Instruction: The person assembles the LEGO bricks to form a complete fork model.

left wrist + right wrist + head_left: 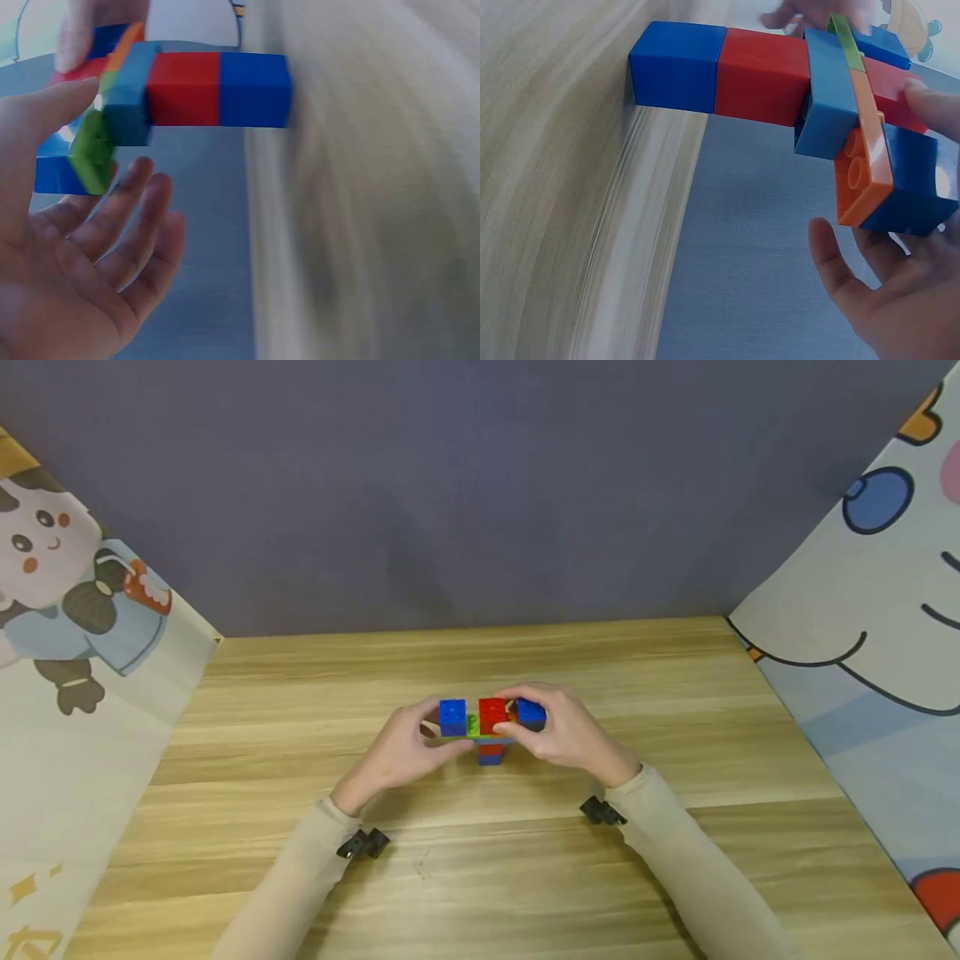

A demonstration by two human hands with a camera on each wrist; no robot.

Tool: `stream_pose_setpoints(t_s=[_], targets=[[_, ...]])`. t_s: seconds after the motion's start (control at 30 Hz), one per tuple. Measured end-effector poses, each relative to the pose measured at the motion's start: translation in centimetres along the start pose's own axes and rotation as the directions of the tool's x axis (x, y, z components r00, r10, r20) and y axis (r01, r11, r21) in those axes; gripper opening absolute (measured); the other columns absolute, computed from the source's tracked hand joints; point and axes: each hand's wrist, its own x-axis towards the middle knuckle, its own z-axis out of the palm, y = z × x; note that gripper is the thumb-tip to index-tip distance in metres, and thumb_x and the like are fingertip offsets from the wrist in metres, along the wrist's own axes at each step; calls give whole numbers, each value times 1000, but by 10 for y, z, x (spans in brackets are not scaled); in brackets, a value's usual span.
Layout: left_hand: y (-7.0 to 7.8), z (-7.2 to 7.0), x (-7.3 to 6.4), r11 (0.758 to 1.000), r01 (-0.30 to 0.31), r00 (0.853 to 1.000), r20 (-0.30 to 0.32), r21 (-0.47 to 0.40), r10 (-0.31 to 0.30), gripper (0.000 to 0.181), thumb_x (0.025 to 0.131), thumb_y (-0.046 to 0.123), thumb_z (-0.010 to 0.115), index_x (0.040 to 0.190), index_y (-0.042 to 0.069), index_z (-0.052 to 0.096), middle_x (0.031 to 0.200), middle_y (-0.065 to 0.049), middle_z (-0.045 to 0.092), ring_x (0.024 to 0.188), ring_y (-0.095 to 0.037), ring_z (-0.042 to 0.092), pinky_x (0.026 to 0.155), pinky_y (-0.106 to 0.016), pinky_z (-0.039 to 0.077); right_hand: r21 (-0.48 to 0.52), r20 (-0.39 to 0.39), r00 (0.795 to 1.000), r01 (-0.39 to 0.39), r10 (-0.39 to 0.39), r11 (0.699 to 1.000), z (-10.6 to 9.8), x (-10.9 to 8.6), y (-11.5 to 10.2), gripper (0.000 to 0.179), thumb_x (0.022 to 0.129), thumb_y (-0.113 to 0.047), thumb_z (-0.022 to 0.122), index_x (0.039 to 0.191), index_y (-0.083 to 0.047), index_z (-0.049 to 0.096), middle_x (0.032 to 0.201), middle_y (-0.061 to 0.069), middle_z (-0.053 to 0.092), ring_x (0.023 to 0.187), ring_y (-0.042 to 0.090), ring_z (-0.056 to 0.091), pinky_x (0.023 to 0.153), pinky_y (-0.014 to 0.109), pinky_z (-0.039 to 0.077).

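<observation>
A small toy-brick tower stands on the wooden table. Its column is a blue brick (676,67) at the bottom, a red brick (761,79) over it, then a light-blue brick (829,97). A green plate (91,156) and an orange plate (870,150) lie across the top. Above them sit a left blue brick (452,718), an upper red brick (492,717) and a right blue brick (531,717). My left hand (405,745) holds the left end between thumb and index finger, other fingers spread. My right hand (564,727) pinches the upper red brick with thumb and forefinger.
The wooden table (465,877) runs up to a dark grey-blue panel (465,493) at the back. Panels with cartoon prints flank it, the left panel (97,760) and the right panel (840,627). Small black mounts sit on both sleeves at the wrists.
</observation>
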Motion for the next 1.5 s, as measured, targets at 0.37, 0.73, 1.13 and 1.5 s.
stream_pose_setpoints(t_s=[0.37, 0.73, 1.13, 1.5], targets=[[31, 1, 4, 971, -204, 962, -158, 128, 223, 37, 95, 23, 82, 128, 9, 74, 126, -8, 77, 117, -25, 71, 102, -46, 59, -28, -16, 999, 42, -42, 999, -1, 0, 3, 38, 94, -23, 85, 128, -7, 75, 115, 9, 80, 77, 10, 68, 70, 28, 58], [29, 9, 8, 949, -272, 939, -173, 157, 297, 30, 96, 25, 82, 122, 12, 78, 121, -2, 78, 115, -22, 73, 102, -43, 59, -18, -27, 998, 47, -48, 999, 2, -1, 5, 38, 93, -22, 85, 127, -8, 75, 118, 6, 79, 89, 12, 73, 78, 31, 61], [27, 6, 11, 954, -289, 945, -136, 76, 297, 28, 97, 22, 81, 123, 13, 78, 121, 0, 78, 113, -26, 75, 100, -40, 61, -20, -46, 997, 54, -55, 998, 3, -1, 6, 38, 92, -21, 86, 126, -8, 76, 118, 7, 80, 96, 16, 77, 82, 35, 63], [25, 6, 12, 953, -293, 943, -138, 80, 302, 28, 96, 22, 82, 122, 12, 78, 119, -1, 79, 113, -24, 75, 101, -40, 60, 20, -54, 999, 6, -5, 1000, 6, -3, 7, 42, 92, -21, 86, 130, -9, 74, 122, 7, 79, 95, 15, 76, 81, 33, 63]])
